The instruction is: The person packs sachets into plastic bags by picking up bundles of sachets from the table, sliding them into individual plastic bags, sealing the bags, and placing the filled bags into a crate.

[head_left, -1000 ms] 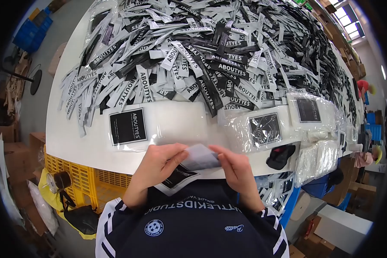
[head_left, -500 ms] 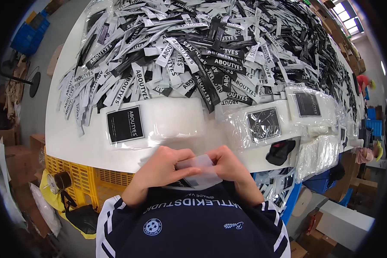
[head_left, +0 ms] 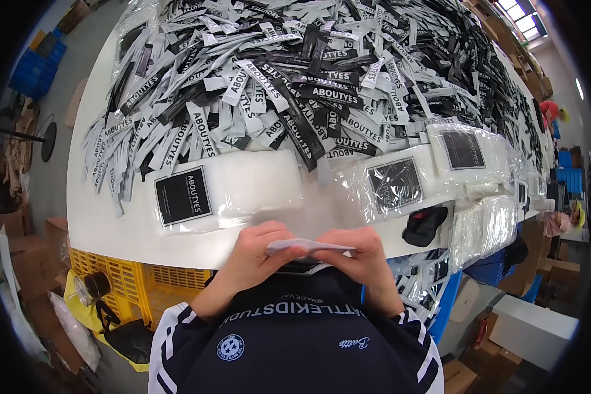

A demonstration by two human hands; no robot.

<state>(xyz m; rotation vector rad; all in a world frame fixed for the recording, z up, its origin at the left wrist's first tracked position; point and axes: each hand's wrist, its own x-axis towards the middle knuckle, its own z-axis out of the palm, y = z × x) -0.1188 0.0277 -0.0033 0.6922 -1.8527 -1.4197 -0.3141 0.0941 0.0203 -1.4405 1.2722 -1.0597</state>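
My left hand (head_left: 259, 255) and my right hand (head_left: 354, 255) pinch a thin whitish packet (head_left: 308, 245) between them, close to my chest at the table's front edge. The packet is seen nearly edge-on, and part of a dark label shows beneath it. Just beyond my left hand lies a clear bag with a black label (head_left: 183, 196) on a white stack. Beyond my right hand lies another clear bag with a black label (head_left: 396, 186). A large heap of black and white printed sachets (head_left: 295, 85) covers the back of the white table (head_left: 105, 223).
More clear bags (head_left: 486, 230) and a small black object (head_left: 424, 225) lie at the right. Below the table stand a yellow crate (head_left: 118, 279) and a blue bin (head_left: 448, 302) holding packets. Two people (head_left: 558, 223) are at the far right, among cardboard boxes.
The packet has turned from showing its face to nearly edge-on, with both hands still holding it. The view has shifted slightly, so the table's items appear a little further left.
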